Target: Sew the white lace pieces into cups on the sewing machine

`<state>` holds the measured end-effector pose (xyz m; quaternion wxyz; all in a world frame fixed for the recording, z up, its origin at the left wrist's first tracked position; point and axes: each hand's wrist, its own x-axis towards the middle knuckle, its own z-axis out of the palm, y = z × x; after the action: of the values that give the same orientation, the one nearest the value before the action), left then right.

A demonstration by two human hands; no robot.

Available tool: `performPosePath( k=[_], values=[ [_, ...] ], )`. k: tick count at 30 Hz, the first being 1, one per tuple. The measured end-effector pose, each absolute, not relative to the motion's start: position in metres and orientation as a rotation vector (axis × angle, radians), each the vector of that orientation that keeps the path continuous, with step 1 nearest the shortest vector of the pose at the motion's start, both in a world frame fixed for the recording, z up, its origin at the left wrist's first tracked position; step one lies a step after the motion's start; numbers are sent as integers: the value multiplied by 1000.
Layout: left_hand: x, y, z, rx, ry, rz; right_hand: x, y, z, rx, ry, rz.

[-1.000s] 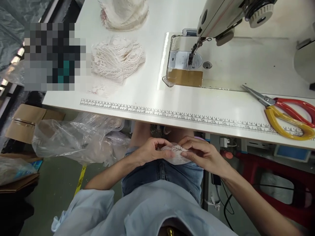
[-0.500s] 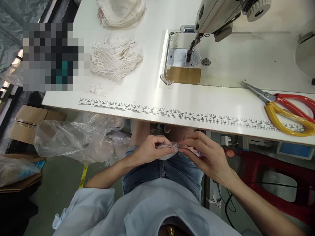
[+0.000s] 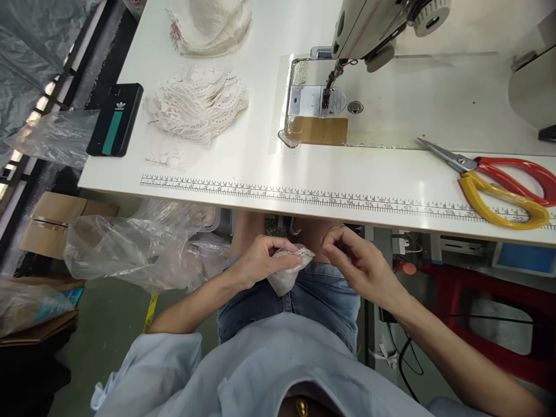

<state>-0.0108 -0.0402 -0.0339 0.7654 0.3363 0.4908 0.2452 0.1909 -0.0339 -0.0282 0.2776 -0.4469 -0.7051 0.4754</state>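
Observation:
My left hand [image 3: 270, 260] pinches a small piece of white lace-edged fabric [image 3: 284, 281] above my lap, its lower part hanging down. A dark thread end seems to stick out at the fabric's right tip. To the right, apart from the fabric, is my right hand [image 3: 358, 263], thumb and fingertips pressed together; whatever lies between them is too small to make out. On the table beyond lie a heap of white lace trim [image 3: 200, 107] and a pile of cream fabric [image 3: 211, 29].
A sewing machine [image 3: 369, 29] stands on the white table [image 3: 260, 168], which has a printed ruler along its front edge. Scissors with red and yellow handles [image 3: 499, 185] lie at right, a black phone [image 3: 115, 121] at left. Plastic bags [image 3: 130, 249] and a cardboard box [image 3: 54, 223] are below.
My right hand has let go of the fabric and moved slightly right, away from it. The fabric now hangs from my left hand alone. The view has shifted slightly.

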Motion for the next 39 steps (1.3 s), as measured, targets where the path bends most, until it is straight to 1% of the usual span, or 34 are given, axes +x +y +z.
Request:
performPosePath(
  k=[3, 7, 9, 11, 13, 16, 17, 19, 22, 24, 26, 28, 30, 33, 37, 39],
  values=[
    [-8, -40, -35, 701, 1042, 523, 189, -35, -31, -1131, -1982, 1226],
    [-5, -42, -37, 809, 1032, 573, 184, -35, -35, -1035, -2186, 1030],
    [-6, -43, -37, 850, 1039, 583, 184, -35, -36, -1032, -2223, 1015],
    [-7, -44, -36, 863, 1037, 573, 186, -37, -37, -1030, -2177, 1119],
    [-8, -44, -35, 883, 1033, 549, 186, -42, -39, -1018, -2035, 1337],
    [-7, -43, -33, 953, 1034, 505, 185, -48, -40, -974, -1640, 1731],
    [-7, -42, -33, 974, 1043, 501, 184, -49, -39, -964, -1480, 1820],
    [-6, -41, -33, 977, 1076, 503, 187, -47, -35, -972, -1195, 1883],
    [-5, -41, -36, 862, 1106, 504, 207, -43, -30, -1048, -1035, 1780],
    [-6, -40, -36, 768, 1083, 502, 233, -43, -35, -1133, -1124, 1669],
    [-7, -39, -37, 715, 1054, 504, 264, -47, -47, -1253, -1444, 1544],
    [-7, -36, -37, 677, 1048, 484, 290, -53, -60, -1363, -1792, 1328],
    [-4, -34, -39, 659, 1066, 448, 300, -61, -66, -1448, -1943, 1113],
    [4, -31, -42, 691, 1097, 406, 280, -66, -54, -1460, -1983, 966],
    [12, -31, -37, 840, 1111, 413, 221, -51, -28, -1113, -2259, 869],
    [13, -31, -33, 939, 1114, 441, 200, -40, -23, -1057, -2316, 785]
  ],
)
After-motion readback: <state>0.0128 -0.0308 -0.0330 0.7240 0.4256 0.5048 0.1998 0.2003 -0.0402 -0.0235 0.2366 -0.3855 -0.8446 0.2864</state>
